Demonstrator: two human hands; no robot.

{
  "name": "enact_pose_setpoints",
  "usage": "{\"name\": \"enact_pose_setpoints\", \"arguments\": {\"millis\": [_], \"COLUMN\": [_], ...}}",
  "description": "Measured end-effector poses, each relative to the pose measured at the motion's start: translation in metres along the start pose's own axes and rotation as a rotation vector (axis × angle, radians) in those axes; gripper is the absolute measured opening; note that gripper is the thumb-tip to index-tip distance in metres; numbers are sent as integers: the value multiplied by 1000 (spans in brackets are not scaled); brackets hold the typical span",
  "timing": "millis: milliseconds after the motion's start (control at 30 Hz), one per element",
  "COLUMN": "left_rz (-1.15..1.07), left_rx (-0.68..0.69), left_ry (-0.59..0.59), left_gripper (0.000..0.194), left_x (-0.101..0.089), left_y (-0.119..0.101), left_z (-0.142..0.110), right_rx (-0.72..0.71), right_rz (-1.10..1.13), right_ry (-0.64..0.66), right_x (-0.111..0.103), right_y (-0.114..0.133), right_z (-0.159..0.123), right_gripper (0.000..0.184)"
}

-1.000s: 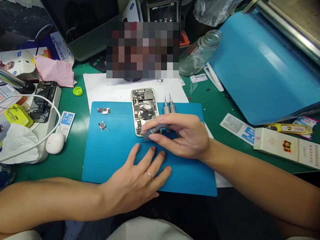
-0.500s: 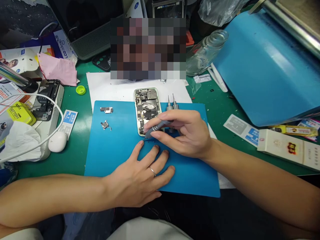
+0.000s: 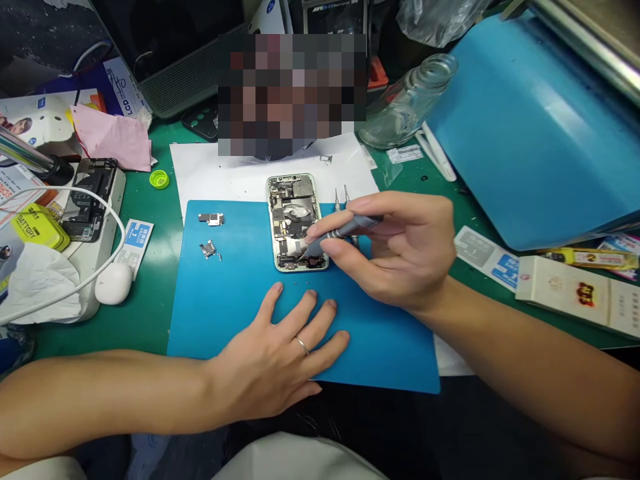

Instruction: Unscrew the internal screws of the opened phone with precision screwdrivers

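Observation:
My right hand (image 3: 407,250) grips a grey precision screwdriver (image 3: 343,231) between thumb and fingers. Its tip is at the lower part of an opened phone (image 3: 299,212), whose inner boards and battery area show. My left hand (image 3: 280,357) lies spread on the blue mat (image 3: 220,300), just below the phone, holding nothing. Between its fingertips and the phone lie tiny screws (image 3: 295,283). Two thin-tipped screwdrivers (image 3: 337,200) stand behind my right hand, partly hidden. To the phone's left rest a small metal plate (image 3: 212,219) and a loose shield piece (image 3: 208,249).
White paper (image 3: 215,173) lies under the mat's far edge. A glass jar (image 3: 405,103) and rolled blue sheet (image 3: 525,133) are at the back right, a cigarette box (image 3: 575,293) at the right. On the left are a power strip (image 3: 110,233), white cable and earbud case (image 3: 114,283).
My right hand has lifted the screwdriver from the screws on the mat up and right onto the phone's lower end. My left hand stays in place.

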State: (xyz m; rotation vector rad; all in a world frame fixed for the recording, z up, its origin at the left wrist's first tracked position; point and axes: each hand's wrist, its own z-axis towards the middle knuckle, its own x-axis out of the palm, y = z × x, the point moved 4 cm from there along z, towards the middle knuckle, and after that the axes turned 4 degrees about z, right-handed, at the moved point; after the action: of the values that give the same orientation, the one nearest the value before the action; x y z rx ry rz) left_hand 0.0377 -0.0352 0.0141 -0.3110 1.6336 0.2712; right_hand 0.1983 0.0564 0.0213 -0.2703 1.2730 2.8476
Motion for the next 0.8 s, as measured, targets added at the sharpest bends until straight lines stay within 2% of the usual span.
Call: {"name": "enact_pose_setpoints", "arguments": {"millis": [133,333,433,500,567,633,800], "left_rz": [16,4,-5,-20,-60,-90,-42], "left_rx": [-9,-10,11,47,64,0,-282], "left_ry": [12,-22,-110,-230,-370,-458,-381], "left_gripper": [67,67,65,55,36,21,25], "left_x": [0,-1,-8,-16,-25,-30,-19], "left_y": [-2,0,1,5,14,32,79], "left_z": [-1,-1,0,0,1,3,9], "right_rx": [60,70,92,106,113,120,148], "right_rz": [-45,-32,-18,-16,-15,-15,-1], "right_ry": [-17,41,22,4,-13,-24,-7], "right_x": [-4,0,0,0,-1,-1,0], "right_y": [-6,-10,-9,-8,-8,-9,-13], "right_z": [0,-2,-1,-1,0,0,0], "right_gripper": [49,50,47,45,43,41,39]}}
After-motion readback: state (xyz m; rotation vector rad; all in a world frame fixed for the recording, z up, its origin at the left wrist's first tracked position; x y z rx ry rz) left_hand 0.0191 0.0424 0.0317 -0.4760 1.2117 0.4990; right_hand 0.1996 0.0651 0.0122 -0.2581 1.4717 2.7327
